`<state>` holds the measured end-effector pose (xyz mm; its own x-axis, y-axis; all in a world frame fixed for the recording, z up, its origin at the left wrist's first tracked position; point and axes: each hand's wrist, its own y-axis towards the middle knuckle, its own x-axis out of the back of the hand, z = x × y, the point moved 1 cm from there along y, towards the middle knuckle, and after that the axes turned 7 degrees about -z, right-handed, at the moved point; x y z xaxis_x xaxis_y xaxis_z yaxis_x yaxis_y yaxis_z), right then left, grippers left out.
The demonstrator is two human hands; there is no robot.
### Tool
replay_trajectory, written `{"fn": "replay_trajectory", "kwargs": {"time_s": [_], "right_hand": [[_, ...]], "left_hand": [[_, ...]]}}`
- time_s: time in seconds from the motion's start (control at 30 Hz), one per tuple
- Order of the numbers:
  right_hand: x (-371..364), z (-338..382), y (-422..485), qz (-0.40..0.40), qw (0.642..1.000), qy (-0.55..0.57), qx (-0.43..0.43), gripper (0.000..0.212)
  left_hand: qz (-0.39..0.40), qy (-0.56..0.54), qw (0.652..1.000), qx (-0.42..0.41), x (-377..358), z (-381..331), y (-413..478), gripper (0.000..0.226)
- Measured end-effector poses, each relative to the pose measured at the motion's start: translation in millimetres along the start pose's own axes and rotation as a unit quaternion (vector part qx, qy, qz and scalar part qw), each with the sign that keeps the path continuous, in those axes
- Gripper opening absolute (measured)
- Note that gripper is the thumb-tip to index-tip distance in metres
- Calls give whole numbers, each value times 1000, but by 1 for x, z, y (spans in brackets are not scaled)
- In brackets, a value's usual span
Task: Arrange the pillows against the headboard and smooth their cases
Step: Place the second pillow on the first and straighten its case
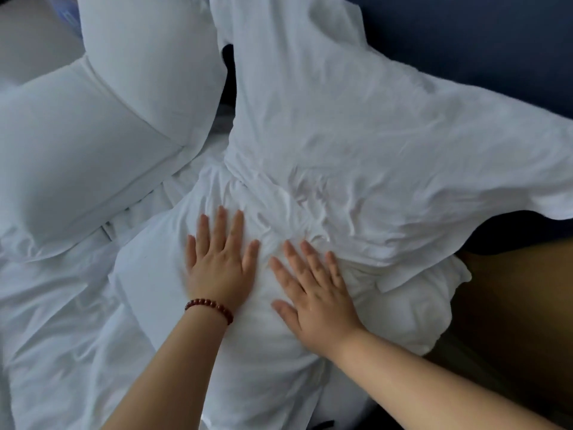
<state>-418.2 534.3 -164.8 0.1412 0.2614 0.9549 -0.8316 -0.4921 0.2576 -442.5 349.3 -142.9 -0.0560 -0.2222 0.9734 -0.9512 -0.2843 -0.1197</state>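
At your far left, a smooth pillow (pixel 71 156) lies plump on the bed, its white case taut and its stitched border running along the right-hand side. Just behind it an upright pillow (pixel 148 57) stands on end, equally smooth and almost free of creases. Below them the white bed linen (pixel 62 321) is loosely rumpled.

Your left hand (pixel 220 262) lies flat with the fingers straight and slightly spread, palm down, and a dark red bead bracelet (pixel 209 308) sits on that wrist. It presses on the near pillow (pixel 260 342), which lies in front of you across the bed; its case is fairly even around your palm but bunches into small folds just past your fingertips. Your right hand (pixel 313 293) lies beside the left on the same pillow, fingers also straight and fanned, gripping nothing. To its right, the end of the case hangs loose and crumpled.

Behind your hands, a creased pillow (pixel 341 119) leans back against the dark blue headboard (pixel 465 35). Its case is covered in fine wrinkles, heaviest along the bottom edge where it meets the near pillow, and its right corner juts out limp. A brown surface (pixel 511 305) shows at the far right.
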Motion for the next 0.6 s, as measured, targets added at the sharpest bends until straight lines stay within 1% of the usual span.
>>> {"fn": "replay_trajectory", "kwargs": {"time_s": [0.03,0.07,0.13,0.17,0.2,0.27,0.3,0.33,0.4,0.47,0.53,0.6], "right_hand": [[0,5,-3,12,1000,6,4,64],[0,12,-8,22,999,14,26,64],[4,22,-20,31,993,35,110,62],[8,22,-21,25,989,48,137,60],[11,19,-19,10,989,59,134,58],[10,13,-11,-28,997,58,52,60],[7,13,-8,-28,999,45,11,62],[3,16,-6,-13,999,30,-10,65],[-9,26,-8,16,1000,7,-14,69],[-17,30,-11,27,999,-2,-19,69],[-17,36,-19,15,999,12,-29,68],[-17,48,-43,3,999,40,-8,64]], "left_hand": [[0,0,1000,2,-1,0,-2,65],[-4,3,1000,8,-1,0,-5,65],[-14,5,999,39,1,1,-13,64],[-20,-2,998,62,4,3,-17,64],[-26,-15,996,83,6,6,-24,63],[-29,-35,995,85,3,16,-40,63],[-23,-30,997,73,0,22,-48,64],[-17,-19,998,64,-5,28,-55,65],[-10,-7,998,59,-12,36,-59,66],[-5,-21,998,66,-14,37,-61,66],[-13,-51,997,59,-21,35,-78,65],[-40,-57,997,21,-38,33,-115,65]]}}
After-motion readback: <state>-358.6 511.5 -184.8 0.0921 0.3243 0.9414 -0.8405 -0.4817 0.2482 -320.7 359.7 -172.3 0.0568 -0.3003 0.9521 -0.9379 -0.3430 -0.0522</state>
